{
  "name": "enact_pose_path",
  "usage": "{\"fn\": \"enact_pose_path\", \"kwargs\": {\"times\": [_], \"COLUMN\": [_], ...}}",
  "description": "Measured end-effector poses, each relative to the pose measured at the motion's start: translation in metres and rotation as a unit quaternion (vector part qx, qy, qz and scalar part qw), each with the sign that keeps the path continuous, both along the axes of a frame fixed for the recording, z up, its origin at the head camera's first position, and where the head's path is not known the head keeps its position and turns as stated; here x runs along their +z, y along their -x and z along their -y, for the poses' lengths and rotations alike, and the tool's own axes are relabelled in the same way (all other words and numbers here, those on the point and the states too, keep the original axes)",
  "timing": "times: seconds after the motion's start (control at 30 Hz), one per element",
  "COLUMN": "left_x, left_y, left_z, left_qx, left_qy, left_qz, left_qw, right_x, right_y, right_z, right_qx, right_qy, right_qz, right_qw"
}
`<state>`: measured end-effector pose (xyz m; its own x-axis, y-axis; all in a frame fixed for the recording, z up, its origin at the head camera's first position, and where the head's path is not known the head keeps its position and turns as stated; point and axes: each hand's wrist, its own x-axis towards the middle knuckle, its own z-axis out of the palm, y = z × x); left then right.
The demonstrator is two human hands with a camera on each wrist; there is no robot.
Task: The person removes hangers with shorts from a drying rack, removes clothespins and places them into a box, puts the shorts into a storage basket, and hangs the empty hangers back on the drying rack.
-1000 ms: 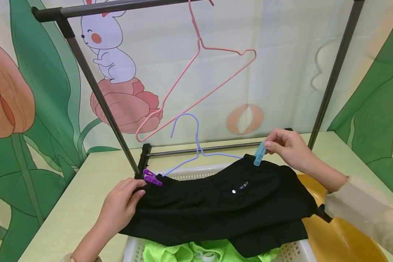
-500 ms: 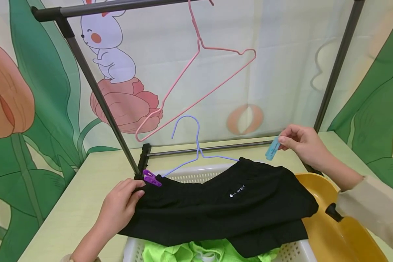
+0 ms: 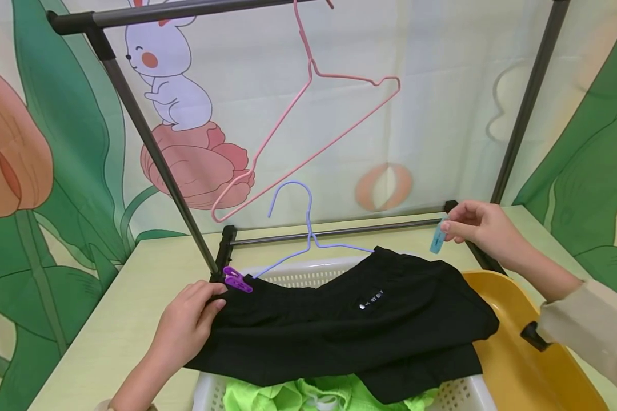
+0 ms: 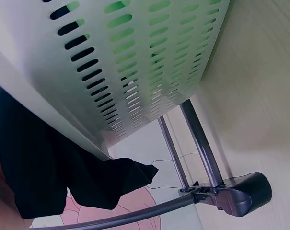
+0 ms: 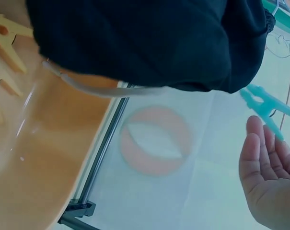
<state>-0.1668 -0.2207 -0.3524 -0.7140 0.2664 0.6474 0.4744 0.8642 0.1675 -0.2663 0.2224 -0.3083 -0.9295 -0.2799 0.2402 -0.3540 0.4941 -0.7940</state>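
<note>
A pair of black shorts (image 3: 339,337) lies spread over a white basket (image 3: 478,394), waistband toward the blue wire hanger (image 3: 310,234). At the waistband's left end, a purple clothespin (image 3: 238,279) sits by the hanger's arm. My left hand (image 3: 187,317) grips the shorts' left edge just below that clothespin; the left wrist view shows black cloth (image 4: 39,158) hanging beside the basket. Between the thumb and fingers of my right hand (image 3: 485,231) is a teal clothespin (image 3: 437,237), held in the air right of the waistband. The right wrist view shows this clothespin's (image 5: 267,105) two legs spread apart.
Bright green clothing (image 3: 288,397) fills the basket. An orange-yellow basin (image 3: 524,371) stands at the right, with yellow clothespins (image 5: 5,43) inside. A pink hanger (image 3: 308,154) hangs from the dark rack (image 3: 185,8), whose posts and lower bar stand behind the basket.
My right hand has drawn the teal clothespin off the waistband and moved it to the right. The waistband's right end has dipped slightly. My left hand has stayed in place.
</note>
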Motion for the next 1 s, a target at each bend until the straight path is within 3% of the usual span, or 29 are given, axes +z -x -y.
{"fn": "enact_pose_path", "kwargs": {"times": [0.37, 1.0], "left_x": [0.001, 0.0], "left_y": [-0.001, -0.002], "left_z": [0.0, 0.003], "left_qx": [0.002, 0.003], "left_qy": [-0.001, 0.001], "left_qz": [0.004, 0.005], "left_qw": [1.0, 1.0], "right_x": [-0.003, -0.017], "right_y": [0.001, 0.001], "right_z": [-0.012, -0.03], "right_qx": [-0.046, -0.056], "right_qy": [-0.041, -0.113], "right_qz": [0.051, 0.124], "right_qw": [0.9968, 0.9843]}}
